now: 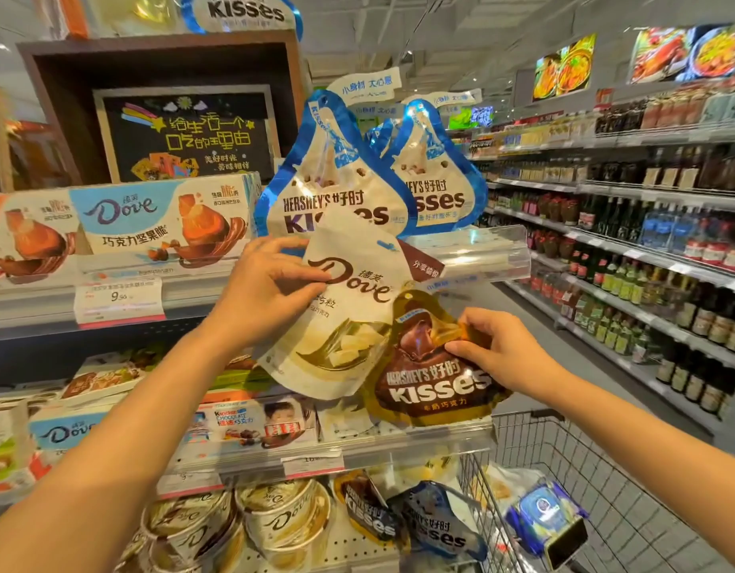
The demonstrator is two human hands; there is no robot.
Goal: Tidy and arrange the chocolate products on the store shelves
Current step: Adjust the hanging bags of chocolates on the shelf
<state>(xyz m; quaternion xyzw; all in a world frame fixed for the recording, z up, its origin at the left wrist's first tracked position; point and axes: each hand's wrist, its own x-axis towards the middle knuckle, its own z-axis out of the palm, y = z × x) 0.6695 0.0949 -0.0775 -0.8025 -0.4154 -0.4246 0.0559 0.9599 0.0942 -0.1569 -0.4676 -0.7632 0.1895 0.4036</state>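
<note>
My left hand grips the upper left edge of a cream Dove white chocolate pouch, held up in front of the shelves. My right hand pinches the right side of a brown and gold Hershey's Kisses bag, which overlaps the Dove pouch's lower right corner. Behind them, two blue and white Hershey's Kisses bags stand upright on the upper shelf.
Dove nut-crisp boxes line the upper shelf at left. Kinder boxes sit on the middle shelf; Dove cups and more Kisses bags lie below. A wire shopping cart stands at lower right. Bottle shelves flank the aisle.
</note>
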